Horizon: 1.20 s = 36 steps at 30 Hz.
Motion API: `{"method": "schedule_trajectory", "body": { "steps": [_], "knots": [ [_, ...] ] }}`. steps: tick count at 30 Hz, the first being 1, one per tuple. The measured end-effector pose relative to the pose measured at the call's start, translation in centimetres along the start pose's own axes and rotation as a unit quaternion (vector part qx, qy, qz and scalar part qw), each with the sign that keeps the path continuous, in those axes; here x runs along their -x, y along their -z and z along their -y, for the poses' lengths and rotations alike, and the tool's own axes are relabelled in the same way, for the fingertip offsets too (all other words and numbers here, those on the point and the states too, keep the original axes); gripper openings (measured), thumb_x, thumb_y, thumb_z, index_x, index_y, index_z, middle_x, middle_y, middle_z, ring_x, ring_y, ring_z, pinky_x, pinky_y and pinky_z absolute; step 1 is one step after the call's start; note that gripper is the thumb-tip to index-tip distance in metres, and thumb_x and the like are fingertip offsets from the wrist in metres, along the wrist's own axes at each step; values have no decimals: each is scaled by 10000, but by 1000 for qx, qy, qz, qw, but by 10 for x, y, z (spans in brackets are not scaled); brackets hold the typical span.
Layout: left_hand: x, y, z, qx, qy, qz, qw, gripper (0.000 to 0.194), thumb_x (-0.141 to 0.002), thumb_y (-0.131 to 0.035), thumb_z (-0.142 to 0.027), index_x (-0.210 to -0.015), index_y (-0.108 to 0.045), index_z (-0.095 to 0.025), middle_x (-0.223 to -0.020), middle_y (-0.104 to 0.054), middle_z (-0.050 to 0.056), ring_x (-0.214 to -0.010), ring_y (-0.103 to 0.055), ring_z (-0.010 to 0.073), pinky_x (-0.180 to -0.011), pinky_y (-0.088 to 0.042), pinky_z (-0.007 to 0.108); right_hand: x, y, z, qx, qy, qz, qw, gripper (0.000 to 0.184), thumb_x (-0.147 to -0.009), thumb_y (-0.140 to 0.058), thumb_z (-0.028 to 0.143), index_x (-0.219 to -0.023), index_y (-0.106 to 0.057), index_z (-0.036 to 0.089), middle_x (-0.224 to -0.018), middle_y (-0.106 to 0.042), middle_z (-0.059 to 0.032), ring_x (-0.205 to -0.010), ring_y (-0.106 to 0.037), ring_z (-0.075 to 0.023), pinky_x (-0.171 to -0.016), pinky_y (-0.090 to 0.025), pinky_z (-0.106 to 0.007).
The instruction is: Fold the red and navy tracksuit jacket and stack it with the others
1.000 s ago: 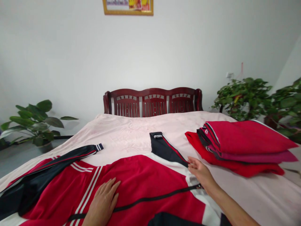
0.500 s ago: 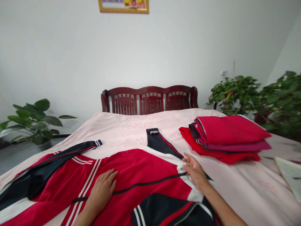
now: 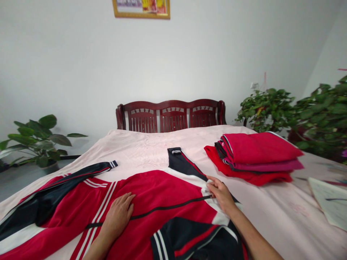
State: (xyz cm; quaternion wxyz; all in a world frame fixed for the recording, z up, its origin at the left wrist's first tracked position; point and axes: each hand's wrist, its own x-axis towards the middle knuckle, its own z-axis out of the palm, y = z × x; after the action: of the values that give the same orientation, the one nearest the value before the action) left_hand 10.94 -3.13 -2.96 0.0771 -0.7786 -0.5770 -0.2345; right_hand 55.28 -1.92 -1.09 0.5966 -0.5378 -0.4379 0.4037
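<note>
A red jacket (image 3: 162, 195) with white stripes and dark blue sleeves lies spread on the pale pink bed (image 3: 146, 151). My left hand (image 3: 118, 213) rests flat on the red front, fingers stretched out, beside the black zip line. My right hand (image 3: 220, 193) lies on the jacket's white edge near the collar, with its fingers curled onto the fabric there. One dark sleeve (image 3: 54, 191) stretches out to the left. Another dark blue piece (image 3: 184, 164) points toward the headboard.
A stack of folded red garments (image 3: 257, 159) sits on the bed's right side. A dark wooden headboard (image 3: 170, 115) stands against the white wall. Potted plants stand at left (image 3: 38, 139) and right (image 3: 295, 112). A pale sheet (image 3: 329, 202) lies at the right edge.
The view has drifted right and back, bringing the jacket's near dark sleeve and the pale sheet into sight. My right hand has slid slightly along the jacket's edge; my left hand has stayed flat.
</note>
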Motion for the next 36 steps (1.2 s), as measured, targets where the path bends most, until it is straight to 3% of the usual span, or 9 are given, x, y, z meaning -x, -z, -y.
{"method": "schedule_trajectory", "body": {
  "steps": [6,16,22,25,28,31,34,36],
  "knots": [
    [-1,0,-1,-3,6,9,1000,399,-913,-444,-290,-1226,-671,-192,-1275,-684,98,-1198,-620,260,-1057,-467,436,-4,2,-5,-6,-9,-10,1000,357,-659,-708,408,-910,-665,157,-613,-587,36,-493,-469,-88,-465,-339,-209],
    [-3,2,-1,5,10,28,1000,402,-915,-431,-261,-1239,-655,-178,-1281,-677,102,-1199,-613,262,-1061,-450,445,-5,1,-5,40,-18,-36,998,331,-598,-549,274,-901,-636,175,-715,-663,-4,-486,-536,-107,-489,-435,-239],
    [-1,5,-3,2,18,33,999,416,-921,-426,-261,-1259,-642,-151,-1295,-664,115,-1228,-589,245,-1093,-422,403,-3,9,3,175,-24,-46,983,356,-648,-494,212,-970,-643,178,-865,-714,-55,-708,-676,-178,-645,-543,-287],
    [9,15,-1,-16,53,13,998,444,-933,-404,-287,-1290,-617,-131,-1352,-611,156,-1295,-528,295,-1115,-381,469,10,33,13,275,-14,-69,959,353,-704,-491,193,-1017,-655,198,-1062,-705,-83,-1014,-664,-236,-908,-514,-357],
    [28,28,8,-49,160,14,986,504,-938,-375,-336,-1353,-558,-116,-1394,-543,208,-1272,-531,359,-1042,-428,517,29,58,23,368,-11,-95,925,341,-772,-513,252,-1065,-670,175,-1208,-642,-149,-1247,-522,-353,-1082,-355,-503],
    [51,38,24,-46,227,48,972,574,-928,-361,-405,-1403,-491,-111,-1391,-515,226,-1210,-568,382,-982,-467,504,46,71,30,469,-41,-90,878,428,-852,-486,407,-1132,-658,134,-1235,-602,-220,-1246,-499,-438,-1036,-349,-594],
    [71,46,37,-28,235,73,969,617,-916,-339,-448,-1410,-462,-98,-1307,-552,221,-1214,-567,367,-1005,-449,495,55,65,35,579,-91,-47,809,581,-928,-336,531,-1295,-561,141,-1289,-574,-224,-1160,-590,-397,-952,-435,-548],
    [81,51,37,-10,251,98,963,660,-914,-318,-486,-1436,-419,-95,-1213,-584,207,-1180,-597,346,-996,-458,482,58,54,35,613,-101,-32,783,632,-944,-280,558,-1364,-490,135,-1303,-572,-225,-1121,-622,-382,-915,-460,-525]
  ]
}}
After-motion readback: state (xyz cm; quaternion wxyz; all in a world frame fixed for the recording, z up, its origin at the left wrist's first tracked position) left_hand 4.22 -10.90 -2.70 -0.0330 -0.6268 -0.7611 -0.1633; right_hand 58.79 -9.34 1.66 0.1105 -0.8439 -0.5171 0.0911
